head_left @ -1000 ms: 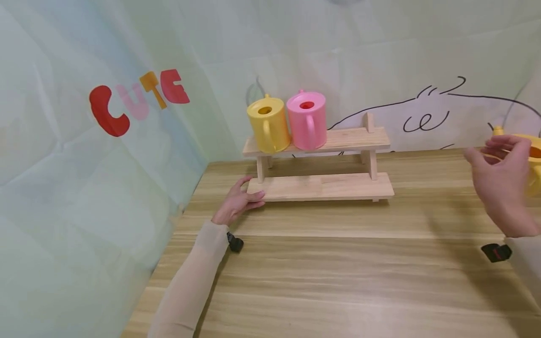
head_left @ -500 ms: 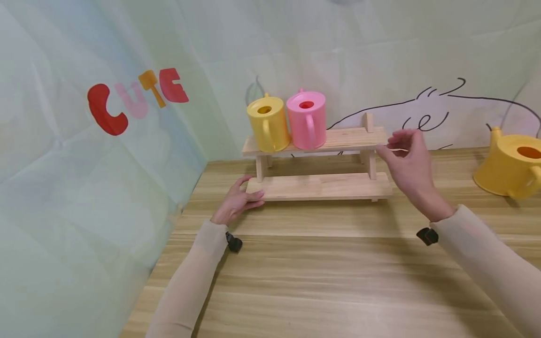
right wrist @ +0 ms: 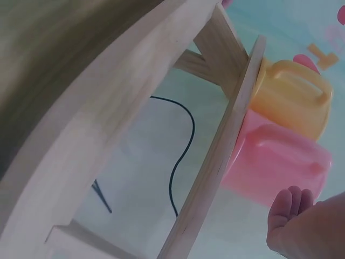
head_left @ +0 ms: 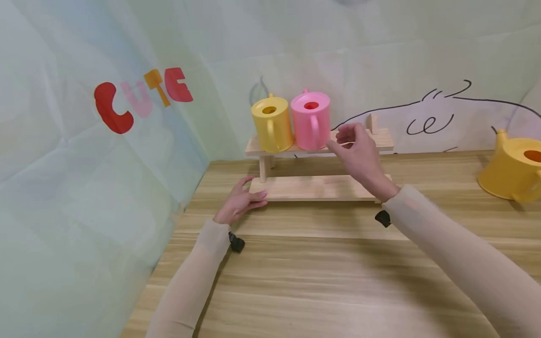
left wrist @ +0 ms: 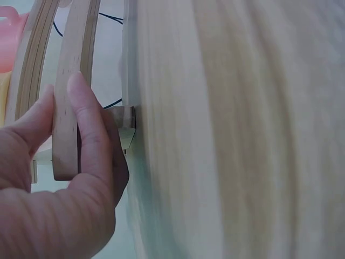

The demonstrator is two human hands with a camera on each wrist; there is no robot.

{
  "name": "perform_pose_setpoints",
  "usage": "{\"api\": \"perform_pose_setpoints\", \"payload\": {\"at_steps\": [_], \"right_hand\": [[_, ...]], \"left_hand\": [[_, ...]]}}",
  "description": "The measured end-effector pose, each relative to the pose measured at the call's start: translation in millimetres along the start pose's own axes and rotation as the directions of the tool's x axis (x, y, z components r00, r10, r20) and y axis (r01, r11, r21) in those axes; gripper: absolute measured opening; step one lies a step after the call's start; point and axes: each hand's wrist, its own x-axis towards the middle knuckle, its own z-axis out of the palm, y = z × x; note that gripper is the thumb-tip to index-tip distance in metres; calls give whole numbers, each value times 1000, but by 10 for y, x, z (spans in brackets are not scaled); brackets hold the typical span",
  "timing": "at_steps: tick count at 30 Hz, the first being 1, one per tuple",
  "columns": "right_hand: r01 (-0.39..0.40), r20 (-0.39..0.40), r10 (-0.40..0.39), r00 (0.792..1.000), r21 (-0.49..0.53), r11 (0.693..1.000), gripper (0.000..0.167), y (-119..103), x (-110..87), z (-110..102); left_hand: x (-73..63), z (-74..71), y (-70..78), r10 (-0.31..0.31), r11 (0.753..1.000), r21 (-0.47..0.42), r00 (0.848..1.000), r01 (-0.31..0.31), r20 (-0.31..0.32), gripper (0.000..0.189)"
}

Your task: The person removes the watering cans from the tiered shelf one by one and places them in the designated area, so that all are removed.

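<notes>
A two-tier wooden shelf [head_left: 304,188] stands on the table, its lower board's left end gripped by my left hand [head_left: 240,202]. In the left wrist view, the thumb and fingers [left wrist: 91,127] pinch that board [left wrist: 66,116] from both faces. On the upper board sit a yellow watering can [head_left: 272,126] at the left and a pink watering can [head_left: 310,124] beside it, handles facing me. My right hand [head_left: 359,152] is at the pink can's right side, fingers loosely curved, holding nothing. In the right wrist view its fingertips [right wrist: 294,202] are close to the pink can [right wrist: 277,162].
A second yellow watering can [head_left: 509,166] stands on the table [head_left: 296,281] at the far right, its spout pointing up. Behind the shelf hangs a pale printed cloth [head_left: 401,61], with another stretch of it along the left side.
My right hand has left the yellow can at the far right and moved left to the pink can. The left hand keeps its grip on the shelf.
</notes>
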Motion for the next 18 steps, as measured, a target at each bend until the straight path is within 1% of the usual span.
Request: {"api": "perform_pose_setpoints", "payload": {"at_steps": [3, 7, 10, 15, 18], "right_hand": [[7, 21, -7, 1000, 12, 1000, 51, -49, 83, 103], [-3, 44, 2, 999, 18, 1000, 48, -78, 174, 211], [-13, 49, 13, 999, 8, 1000, 45, -77, 222, 265], [-6, 55, 5, 998, 18, 1000, 44, -61, 284, 330], [3, 47, -4, 999, 30, 1000, 41, -53, 314, 368]], "left_hand": [[-15, 8, 9, -1, 1000, -1, 1000, 1, 1, 87], [-21, 15, 6, -3, 1000, 0, 1000, 3, -5, 87], [-17, 19, 2, -7, 1000, -3, 1000, 7, -8, 87], [-3, 20, -3, -9, 1000, -9, 1000, 9, -15, 87], [10, 18, -6, -6, 1000, -9, 1000, 6, -19, 87]]}}
